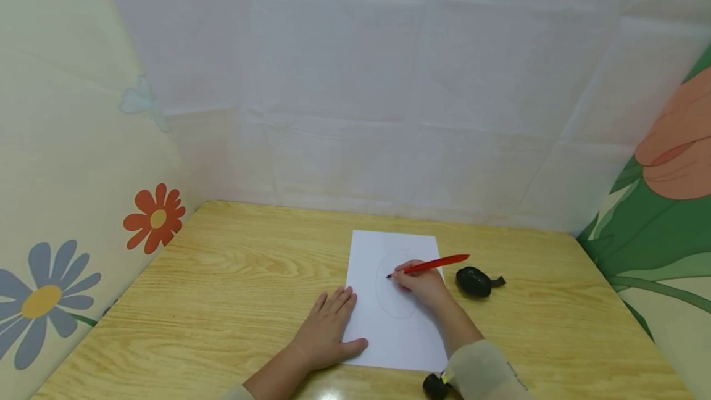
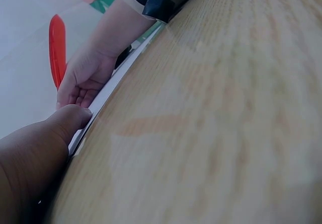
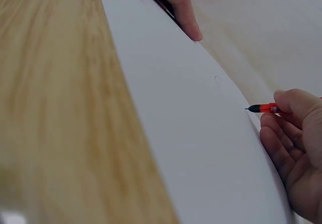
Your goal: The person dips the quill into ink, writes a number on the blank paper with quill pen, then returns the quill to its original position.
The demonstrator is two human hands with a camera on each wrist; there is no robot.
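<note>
A white sheet of paper [image 1: 389, 344] lies on the table, with a faint, thin curved outline drawn on it. My right hand [image 1: 423, 286] pinches a red pen [image 1: 441, 262] over the sheet; its dark tip is at the paper, inside the curve. In the right wrist view, the pen [image 3: 266, 108] sits between thumb and fingers, the other fingers curled beneath. Spread flat, my left hand [image 1: 328, 335] rests on the paper's left edge, its thumb reaching onto the sheet. The left wrist view shows that thumb [image 2: 70, 121] along the sheet's edge.
Right of the sheet lies a glossy, dark oval object [image 1: 474, 281] with a short stub. The wood-grain table [image 1: 244, 276] extends around the paper. A white cloth [image 1: 355, 79] hangs behind, with flower-printed cloths at both sides. A small black wrist camera [image 1: 435, 386] shows near the right sleeve.
</note>
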